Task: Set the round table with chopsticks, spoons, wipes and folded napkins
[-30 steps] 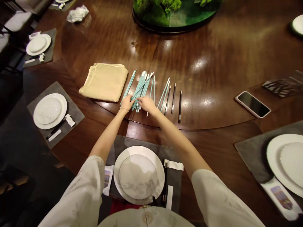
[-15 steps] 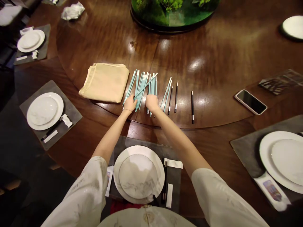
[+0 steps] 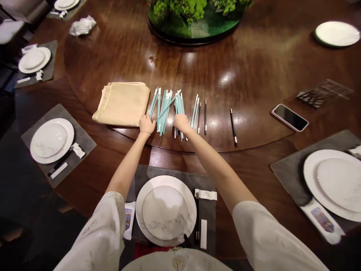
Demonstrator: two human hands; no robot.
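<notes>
Many light-blue paper-wrapped chopsticks (image 3: pixel 166 113) with white ends lie side by side on the wooden table, one slanting across the others. My left hand (image 3: pixel 147 124) is at the lower left of this pile, beside the folded beige cloth (image 3: pixel 124 103); its thumb is spread from the fingers, and it touches the leftmost chopsticks. Curled over a second cluster of blue chopsticks (image 3: pixel 179 103) is my right hand (image 3: pixel 181 122), its fingertips partly hidden. Right of it lie a blue pair (image 3: pixel 194 111) and some dark chopsticks (image 3: pixel 205 116), with another dark chopstick (image 3: pixel 234 128) apart.
Before me is a plate setting (image 3: pixel 166 210) on a grey mat, with similar settings at left (image 3: pixel 52 139) and right (image 3: pixel 338 180). A phone (image 3: pixel 290 117), a clear holder (image 3: pixel 324 94), a white dish (image 3: pixel 337 34), crumpled plastic (image 3: pixel 82 25) and a green centrepiece (image 3: pixel 194 22) stand farther out.
My left hand has shifted left, off the middle of the blue chopsticks toward the cloth. The right hand stays by its cluster. The lone dark chopstick lies more tilted; the whole view has moved slightly.
</notes>
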